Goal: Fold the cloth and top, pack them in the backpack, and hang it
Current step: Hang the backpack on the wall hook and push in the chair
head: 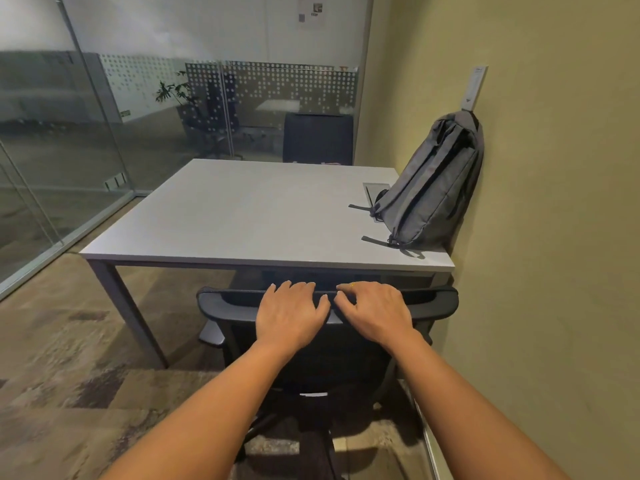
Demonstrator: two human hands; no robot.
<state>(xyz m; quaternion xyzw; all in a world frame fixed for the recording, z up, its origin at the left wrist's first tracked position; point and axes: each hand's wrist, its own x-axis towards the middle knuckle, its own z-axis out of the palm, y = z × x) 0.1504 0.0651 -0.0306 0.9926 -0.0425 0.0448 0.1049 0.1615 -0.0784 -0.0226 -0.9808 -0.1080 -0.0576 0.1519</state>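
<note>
Grey fabric backpack [433, 181] on wall hook [473, 90]: soft, prob. light; grab top loop. Left hand [291, 310], right hand [374, 311] rest loose-fingered on chair back [434, 299].

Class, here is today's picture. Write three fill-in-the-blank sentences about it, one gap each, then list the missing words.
1. The left hand and right hand both rest on the top of a black ____.
2. The backpack sits with its base on the table while its top hangs from a hook on the ____.
3. The backpack's colour is ____.
Missing words: chair; wall; grey.
</note>
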